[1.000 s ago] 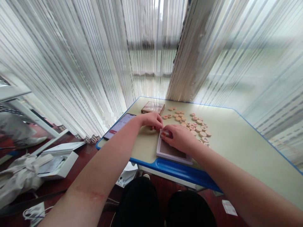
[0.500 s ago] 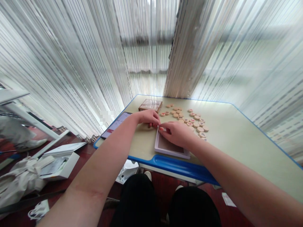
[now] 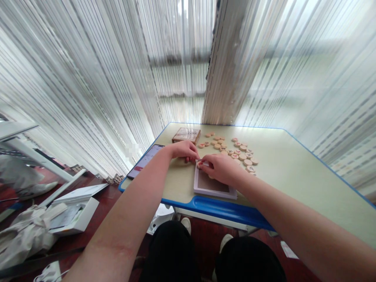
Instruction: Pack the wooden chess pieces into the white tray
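Note:
A shallow tray with a pale lilac rim and brown inside lies near the table's front edge. One round wooden piece with a red mark is at its back left corner. My right hand reaches over the tray, its fingers closed together at that piece. Beside it, at the tray's back left corner, my left hand has its fingers curled in a pinch; what they hold is too small to make out. Several more wooden pieces, some with red or dark characters, are scattered behind and right of my right hand.
A wooden box sits at the table's back left. At the left edge lies a phone, partly behind my left forearm. The table has a blue front rim. An open white box is on the floor.
The view has shifted slightly, so the table sits a little lower. Both hands stay at the tray's back left corner, and the red-marked piece there shows more fully.

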Demonstrator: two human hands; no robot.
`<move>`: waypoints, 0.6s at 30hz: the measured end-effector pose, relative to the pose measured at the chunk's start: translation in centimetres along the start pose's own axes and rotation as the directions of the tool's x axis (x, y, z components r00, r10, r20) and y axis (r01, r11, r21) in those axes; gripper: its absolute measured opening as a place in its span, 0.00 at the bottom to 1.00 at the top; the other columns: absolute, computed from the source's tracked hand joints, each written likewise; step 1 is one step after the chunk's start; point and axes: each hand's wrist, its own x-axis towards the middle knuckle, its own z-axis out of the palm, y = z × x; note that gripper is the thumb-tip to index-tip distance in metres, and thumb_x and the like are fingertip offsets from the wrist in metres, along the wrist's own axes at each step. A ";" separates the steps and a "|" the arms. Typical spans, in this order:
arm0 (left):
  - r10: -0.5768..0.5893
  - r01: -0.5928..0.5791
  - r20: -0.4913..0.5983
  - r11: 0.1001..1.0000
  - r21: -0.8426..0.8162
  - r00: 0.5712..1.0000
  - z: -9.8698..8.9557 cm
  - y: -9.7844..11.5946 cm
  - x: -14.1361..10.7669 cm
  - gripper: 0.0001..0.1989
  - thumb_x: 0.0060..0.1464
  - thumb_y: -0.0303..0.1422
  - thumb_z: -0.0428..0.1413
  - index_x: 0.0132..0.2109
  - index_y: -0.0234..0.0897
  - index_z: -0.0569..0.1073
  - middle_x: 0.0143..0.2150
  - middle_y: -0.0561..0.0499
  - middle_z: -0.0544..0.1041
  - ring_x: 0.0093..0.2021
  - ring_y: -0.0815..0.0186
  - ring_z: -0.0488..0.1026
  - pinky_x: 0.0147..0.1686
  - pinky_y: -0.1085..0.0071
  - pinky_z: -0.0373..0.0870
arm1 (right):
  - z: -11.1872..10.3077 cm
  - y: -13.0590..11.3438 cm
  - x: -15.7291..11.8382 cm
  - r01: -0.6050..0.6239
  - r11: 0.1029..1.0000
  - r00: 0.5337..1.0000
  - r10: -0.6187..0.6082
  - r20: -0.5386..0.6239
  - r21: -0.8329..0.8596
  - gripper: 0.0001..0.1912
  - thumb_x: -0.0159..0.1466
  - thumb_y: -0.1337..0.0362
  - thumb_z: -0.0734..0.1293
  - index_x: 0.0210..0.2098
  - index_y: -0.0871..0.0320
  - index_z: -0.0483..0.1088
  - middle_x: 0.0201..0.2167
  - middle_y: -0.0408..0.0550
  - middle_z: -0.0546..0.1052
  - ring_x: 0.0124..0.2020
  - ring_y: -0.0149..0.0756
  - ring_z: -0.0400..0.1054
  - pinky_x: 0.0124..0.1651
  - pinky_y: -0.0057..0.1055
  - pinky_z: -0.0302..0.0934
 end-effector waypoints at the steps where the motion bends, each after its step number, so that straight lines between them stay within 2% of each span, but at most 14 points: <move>1: -0.004 0.004 -0.003 1.000 0.006 1.000 0.0 0.0 0.0 0.07 0.39 0.31 0.60 0.28 0.30 0.76 0.20 0.53 0.72 0.20 0.74 0.67 0.22 0.78 0.64 | -0.2 0.0 -0.1 -0.005 1.000 1.000 0.005 -0.003 0.002 0.19 0.63 0.51 0.56 0.37 0.53 0.73 0.30 0.48 0.77 0.28 0.34 0.67 0.27 0.27 0.50; 6: -0.016 0.016 0.011 1.000 -0.013 1.000 -0.1 -0.1 0.2 0.08 0.39 0.31 0.61 0.28 0.30 0.76 0.20 0.53 0.72 0.20 0.75 0.66 0.21 0.78 0.64 | -1.6 0.2 -0.6 -0.033 0.993 0.999 0.036 0.024 -0.116 0.19 0.59 0.48 0.59 0.38 0.52 0.74 0.31 0.50 0.77 0.31 0.39 0.68 0.27 0.29 0.50; 10: -0.019 0.019 -0.017 0.999 -0.035 1.000 0.0 0.3 0.0 0.07 0.38 0.31 0.61 0.28 0.30 0.76 0.19 0.54 0.70 0.19 0.76 0.64 0.20 0.79 0.62 | -2.3 0.7 -0.6 -0.033 0.986 0.999 0.034 0.006 -0.161 0.18 0.58 0.50 0.59 0.36 0.54 0.74 0.34 0.50 0.76 0.33 0.39 0.68 0.29 0.30 0.51; 14: -0.011 0.011 -0.031 1.000 -0.009 0.999 0.3 0.5 -0.2 0.08 0.39 0.31 0.60 0.28 0.30 0.76 0.19 0.54 0.70 0.19 0.76 0.64 0.19 0.78 0.62 | -2.7 1.1 -0.9 0.093 0.991 0.985 -0.078 0.156 -0.096 0.14 0.54 0.57 0.63 0.35 0.54 0.74 0.32 0.48 0.76 0.31 0.37 0.67 0.28 0.29 0.51; 16: -0.010 0.010 -0.030 1.000 0.001 1.000 0.3 0.4 -0.2 0.08 0.39 0.31 0.59 0.29 0.30 0.76 0.20 0.54 0.70 0.19 0.75 0.64 0.19 0.78 0.62 | -2.9 1.2 -1.1 0.169 0.985 0.963 -0.157 0.221 -0.034 0.15 0.52 0.60 0.63 0.38 0.53 0.74 0.33 0.47 0.76 0.31 0.36 0.66 0.28 0.28 0.51; 18: -0.012 0.012 -0.030 1.000 0.003 0.999 0.3 0.4 -0.2 0.08 0.39 0.31 0.59 0.29 0.30 0.76 0.20 0.54 0.70 0.19 0.75 0.64 0.19 0.78 0.62 | -3.0 1.4 -1.3 0.191 0.982 0.956 -0.187 0.227 0.005 0.18 0.51 0.61 0.64 0.42 0.52 0.73 0.36 0.47 0.75 0.31 0.36 0.66 0.28 0.28 0.52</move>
